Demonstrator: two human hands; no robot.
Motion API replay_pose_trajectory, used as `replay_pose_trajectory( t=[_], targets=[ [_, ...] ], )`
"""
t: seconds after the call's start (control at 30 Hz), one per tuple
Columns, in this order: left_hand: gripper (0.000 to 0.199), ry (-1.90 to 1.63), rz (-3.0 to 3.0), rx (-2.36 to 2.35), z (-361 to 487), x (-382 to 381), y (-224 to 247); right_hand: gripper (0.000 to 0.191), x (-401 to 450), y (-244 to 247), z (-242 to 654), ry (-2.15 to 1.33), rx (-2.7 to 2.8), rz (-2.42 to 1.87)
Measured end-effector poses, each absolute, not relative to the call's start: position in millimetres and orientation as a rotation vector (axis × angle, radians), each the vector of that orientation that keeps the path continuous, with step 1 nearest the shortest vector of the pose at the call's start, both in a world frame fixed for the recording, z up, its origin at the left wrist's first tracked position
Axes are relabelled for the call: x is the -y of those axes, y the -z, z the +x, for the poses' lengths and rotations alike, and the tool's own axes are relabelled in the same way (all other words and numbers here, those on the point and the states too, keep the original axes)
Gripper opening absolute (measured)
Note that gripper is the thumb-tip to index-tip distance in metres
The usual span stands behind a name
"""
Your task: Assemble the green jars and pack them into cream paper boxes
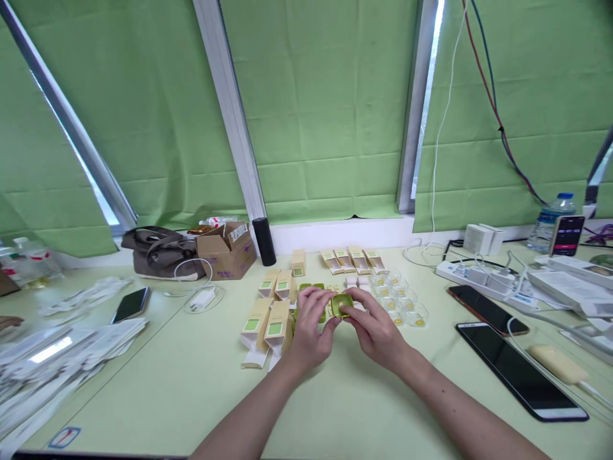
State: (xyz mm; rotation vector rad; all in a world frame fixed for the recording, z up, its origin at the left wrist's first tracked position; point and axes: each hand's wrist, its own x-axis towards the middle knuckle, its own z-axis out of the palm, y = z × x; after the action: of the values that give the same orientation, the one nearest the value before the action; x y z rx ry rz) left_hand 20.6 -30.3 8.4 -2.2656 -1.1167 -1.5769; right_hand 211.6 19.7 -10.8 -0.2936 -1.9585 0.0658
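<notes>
Green and small, a cup is pinched above the bench between the fingertips of the left hand and the right hand, one right finger dipping into it. Both forearms slant inward from the bottom of the view. Beyond the left hand, more green pieces are partly covered and hard to make out; cartons stand beside it, clear cups near the right. Far left, a person's fingers are cut off.
</notes>
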Motion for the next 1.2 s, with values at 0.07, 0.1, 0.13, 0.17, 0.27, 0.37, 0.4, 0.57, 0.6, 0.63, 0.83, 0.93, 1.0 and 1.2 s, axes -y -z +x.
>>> replay_pose_trajectory(
  t=[0.07, 0.1, 0.13, 0.17, 0.27, 0.37, 0.4, 0.57, 0.6, 0.63, 0.83, 0.93, 1.0, 1.2],
  targets=[
    [0.038, 1.567, -2.273, 1.115, 20.5, 30.3, -8.4, 0.04, -19.0, 10.8, 210.9, -0.077, 1.947, -0.308],
    [0.039, 1.565, -2.276, 1.114, 20.5, 30.3, -8.3, 0.04, -18.5, 10.7, 210.7, -0.081, 1.939, -0.315],
    [0.039, 1.563, -2.277, 1.11, 20.5, 30.2, -8.2, 0.042, -18.1, 10.6, 210.5, -0.083, 1.93, -0.32],
    [0.04, 1.56, -2.277, 1.107, 20.4, 30.1, -8.1, 0.043, -17.7, 10.3, 210.5, -0.082, 1.923, -0.322],
    [0.039, 1.555, -2.27, 1.102, 20.3, 29.6, -7.8, 0.048, -17.5, 9.4, 211.1, -0.072, 1.934, -0.314],
    [0.038, 1.561, -2.259, 1.097, 19.8, 29.3, -7.8, 0.047, -18.7, 9.1, 211.7, -0.068, 1.958, -0.309],
    [0.038, 1.56, -2.258, 1.1, 19.6, 29.4, -8.0, 0.046, -19.1, 9.3, 211.7, -0.069, 1.957, -0.311],
    [0.039, 1.567, -2.258, 1.16, 19.4, 29.7, -7.6, 0.053, -18.3, 11.2, 210.8, -0.103, 1.882, -0.359],
    [0.039, 1.583, -2.256, 1.182, 19.6, 29.4, -7.1, 0.058, -17.2, 11.0, 210.8, -0.119, 1.863, -0.368],
    [0.039, 1.609, -2.252, 1.21, 19.8, 28.9, -6.4, 0.062, -15.8, 10.5, 211.0, -0.139, 1.852, -0.373],
    [0.048, 1.837, -2.233, 1.534, 21.2, 26.4, -4.5, 0.065, -9.9, 8.8, 211.3, -0.203, 1.923, -0.337],
    [0.054, 1.899, -2.285, 1.645, 22.5, 26.0, -5.4, 0.065, -12.3, 13.6, 208.9, -0.187, 1.929, -0.355],
    [0.058, 1.927, -2.32, 1.628, 23.5, 25.3, -5.3, 0.063, -14.2, 16.4, 207.3, -0.2, 1.925, -0.375],
    [0.059, 2.016, -2.428, 1.602, 24.5, 23.2, -1.1, 0.043, -11.9, 10.5, 204.1, -0.476, 1.873, -0.444]
  ],
)
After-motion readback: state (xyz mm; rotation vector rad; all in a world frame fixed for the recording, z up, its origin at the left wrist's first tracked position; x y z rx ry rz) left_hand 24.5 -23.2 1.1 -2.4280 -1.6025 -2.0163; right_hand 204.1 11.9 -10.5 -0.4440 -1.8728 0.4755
